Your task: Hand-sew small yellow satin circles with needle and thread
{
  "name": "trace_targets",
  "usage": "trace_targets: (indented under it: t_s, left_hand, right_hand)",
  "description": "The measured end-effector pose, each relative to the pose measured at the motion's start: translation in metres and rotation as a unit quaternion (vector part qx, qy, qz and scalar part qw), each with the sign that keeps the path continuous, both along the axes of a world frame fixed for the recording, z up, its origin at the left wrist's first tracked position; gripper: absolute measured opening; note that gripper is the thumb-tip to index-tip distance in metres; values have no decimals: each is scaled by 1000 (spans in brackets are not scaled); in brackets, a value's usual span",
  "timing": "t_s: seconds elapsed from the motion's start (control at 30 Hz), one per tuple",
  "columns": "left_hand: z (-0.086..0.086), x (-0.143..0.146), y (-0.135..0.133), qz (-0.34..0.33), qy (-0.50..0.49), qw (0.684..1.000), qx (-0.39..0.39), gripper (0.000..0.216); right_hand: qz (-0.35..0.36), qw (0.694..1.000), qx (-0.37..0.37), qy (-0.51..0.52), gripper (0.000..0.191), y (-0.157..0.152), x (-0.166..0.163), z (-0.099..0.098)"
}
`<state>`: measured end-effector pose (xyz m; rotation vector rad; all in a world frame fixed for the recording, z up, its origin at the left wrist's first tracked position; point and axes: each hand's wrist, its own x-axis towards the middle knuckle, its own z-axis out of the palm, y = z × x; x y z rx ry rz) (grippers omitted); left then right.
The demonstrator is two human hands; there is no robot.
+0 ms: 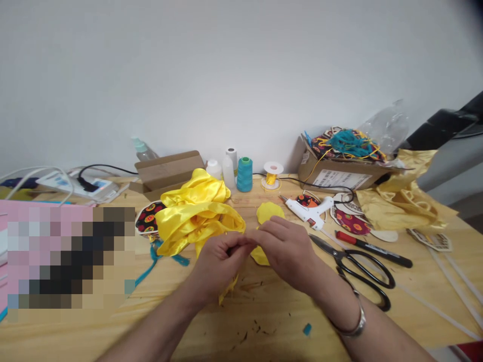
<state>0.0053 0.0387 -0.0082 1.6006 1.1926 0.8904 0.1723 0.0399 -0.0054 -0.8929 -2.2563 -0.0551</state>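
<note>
Over the middle of the table my two hands meet at the fingertips. My left hand (222,256) is closed round a gathered part of a shiny yellow satin fabric (199,223); its ruffled folds puff up behind the hand, and a frayed end hangs below the palm. Fingers bent and pinched together, my right hand (285,251) touches the left fingertips; what lies in that pinch is hidden. Two yellow cloth rounds lie behind the right hand, the farther cloth round (269,212) flat on the table. Right of the hand are black-handled scissors (352,266).
A white glue gun (312,211) and a red-and-black marker (373,249) lie to the right. Behind stand a teal thread cone (245,176), a yellow thread spool (272,173) and two cardboard boxes, the right box (341,175) heaped with fabric pieces. Gold fabric (403,201) lies far right.
</note>
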Motion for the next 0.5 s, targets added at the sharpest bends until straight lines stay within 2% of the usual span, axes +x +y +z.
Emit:
trace_targets:
  t_s: [0.13, 0.27, 0.37, 0.5]
  left_hand:
    - [-2, -4, -1, -43, -46, 998, -14, 14]
    - [-6, -8, -1, 3, -110, 992, -55, 11]
    - [-8, -8, 0, 54, -153, 984, -77, 11]
    - [-5, -6, 1, 114, -160, 977, -77, 12]
  right_hand:
    - [2, 981, -146, 125, 16, 9, 2, -3]
    - [-13, 930, -296, 215, 13, 13, 0, -6]
    - [-22, 913, -348, 211, 13, 12, -3, -6]
    - [-12, 910, -373, 182, 27, 7, -6, -3]
